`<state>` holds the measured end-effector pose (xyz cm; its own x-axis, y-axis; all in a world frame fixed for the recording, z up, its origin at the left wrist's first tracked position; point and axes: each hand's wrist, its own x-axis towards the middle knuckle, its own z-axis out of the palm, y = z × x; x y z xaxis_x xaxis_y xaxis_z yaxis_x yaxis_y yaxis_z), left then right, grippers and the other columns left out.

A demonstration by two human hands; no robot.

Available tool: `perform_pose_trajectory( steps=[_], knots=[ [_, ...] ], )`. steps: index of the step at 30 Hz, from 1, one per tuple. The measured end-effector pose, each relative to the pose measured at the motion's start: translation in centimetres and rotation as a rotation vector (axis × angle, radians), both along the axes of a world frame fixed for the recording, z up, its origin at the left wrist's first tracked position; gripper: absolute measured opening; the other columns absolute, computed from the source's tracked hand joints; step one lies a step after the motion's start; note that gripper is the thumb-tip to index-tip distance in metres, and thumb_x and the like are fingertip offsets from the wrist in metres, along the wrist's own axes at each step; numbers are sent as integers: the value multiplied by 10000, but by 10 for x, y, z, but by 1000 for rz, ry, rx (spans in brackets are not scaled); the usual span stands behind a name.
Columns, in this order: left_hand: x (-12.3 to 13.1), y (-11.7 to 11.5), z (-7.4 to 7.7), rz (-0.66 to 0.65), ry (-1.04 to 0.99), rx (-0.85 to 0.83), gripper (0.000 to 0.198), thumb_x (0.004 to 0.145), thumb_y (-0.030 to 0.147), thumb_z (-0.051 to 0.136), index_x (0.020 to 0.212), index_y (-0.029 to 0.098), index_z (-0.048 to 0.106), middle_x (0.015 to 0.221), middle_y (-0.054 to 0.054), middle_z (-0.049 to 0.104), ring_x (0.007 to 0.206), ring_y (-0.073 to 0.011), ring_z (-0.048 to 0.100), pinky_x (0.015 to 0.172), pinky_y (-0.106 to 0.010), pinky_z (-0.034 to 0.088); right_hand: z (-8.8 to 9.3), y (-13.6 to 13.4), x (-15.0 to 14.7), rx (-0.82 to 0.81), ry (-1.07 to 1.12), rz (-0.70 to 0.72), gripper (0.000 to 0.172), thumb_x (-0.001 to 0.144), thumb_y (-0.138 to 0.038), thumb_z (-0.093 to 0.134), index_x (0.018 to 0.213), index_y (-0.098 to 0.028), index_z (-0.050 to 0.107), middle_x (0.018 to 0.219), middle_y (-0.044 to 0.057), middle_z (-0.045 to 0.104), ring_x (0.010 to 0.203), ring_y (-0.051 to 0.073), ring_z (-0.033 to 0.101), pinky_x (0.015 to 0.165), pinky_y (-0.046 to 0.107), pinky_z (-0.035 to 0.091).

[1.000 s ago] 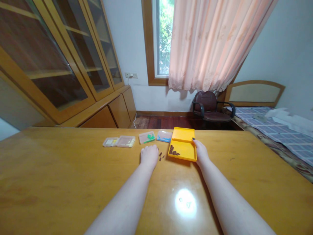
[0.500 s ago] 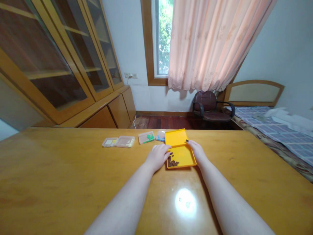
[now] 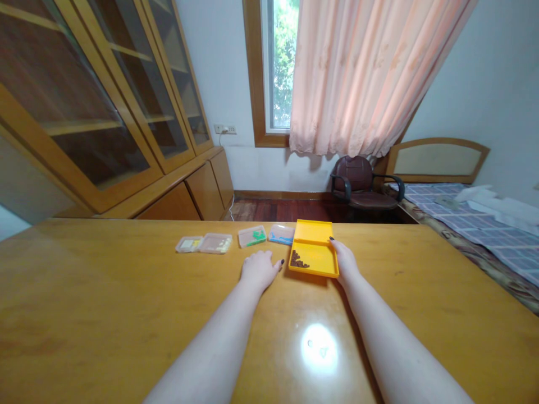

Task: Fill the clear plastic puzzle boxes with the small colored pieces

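An open yellow hinged box (image 3: 320, 259) is tilted just above the table, its lid (image 3: 314, 231) folded back. Small brown pieces (image 3: 298, 260) lie gathered in its left corner. My right hand (image 3: 347, 262) grips the box by its right side, thumb at the hinge. My left hand (image 3: 257, 268) rests on the table left of the box, apart from it, with the thumb stretched out and the other fingers lying down. Close to that thumb's tip is a tiny brown piece (image 3: 281, 270) on the table.
Behind the hands stand a clear box with green pieces (image 3: 252, 238), a clear box with blue pieces (image 3: 281, 235) partly behind the yellow lid, and an open clear box with pale pieces (image 3: 215, 243). The wooden table (image 3: 126, 303) ends just beyond them; a chair (image 3: 357, 182) is past its edge.
My left hand has let go of the yellow box and moved left onto the table. The box has shifted slightly right and tilted in my right hand. More of the blue box shows.
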<state>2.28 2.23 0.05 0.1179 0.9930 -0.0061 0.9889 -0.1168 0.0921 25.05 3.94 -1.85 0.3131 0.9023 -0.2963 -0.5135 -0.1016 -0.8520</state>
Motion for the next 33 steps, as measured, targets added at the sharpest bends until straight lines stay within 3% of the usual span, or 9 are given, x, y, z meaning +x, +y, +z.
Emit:
perform_pose_trajectory(
  steps=[6,13,21,26,28,33],
  knots=[
    [2,2,1,-76,1,-59,349,843,433,352,886,195,605,896,-106,632,838,-255,595,705,-361,434,4,-2,-1,0,7,3,164,638,-248,596,776,-159,605,659,40,667,603,213,637,595,347,534],
    [4,4,-1,-48,-19,-46,366,875,367,295,898,193,616,914,-112,633,858,-242,590,730,-353,413,1,0,0,-2,13,11,184,640,-259,599,793,-157,610,680,44,672,606,213,638,592,346,536],
    [1,6,-1,14,-140,130,366,897,405,275,855,190,568,878,-70,615,791,-197,579,658,-285,380,2,-2,0,10,-22,7,167,636,-267,604,767,-163,610,685,40,675,639,216,645,613,340,535],
    [2,5,4,14,-213,153,320,901,384,299,829,194,546,829,-47,625,752,-174,573,623,-263,359,7,-4,-3,2,-20,24,167,618,-284,608,741,-172,610,655,30,673,622,221,639,608,347,527],
    [2,1,8,-32,-271,159,305,904,368,302,843,196,546,815,-39,624,757,-164,567,637,-257,363,6,-5,-4,21,-51,36,167,610,-292,618,729,-175,612,652,25,672,619,219,636,603,340,520],
    [5,-11,16,-341,-382,171,328,881,431,357,827,199,582,834,-58,616,856,-178,544,794,-283,371,7,-8,-6,79,-126,188,203,597,-319,653,734,-171,629,699,40,681,640,224,637,604,326,501]
  ],
)
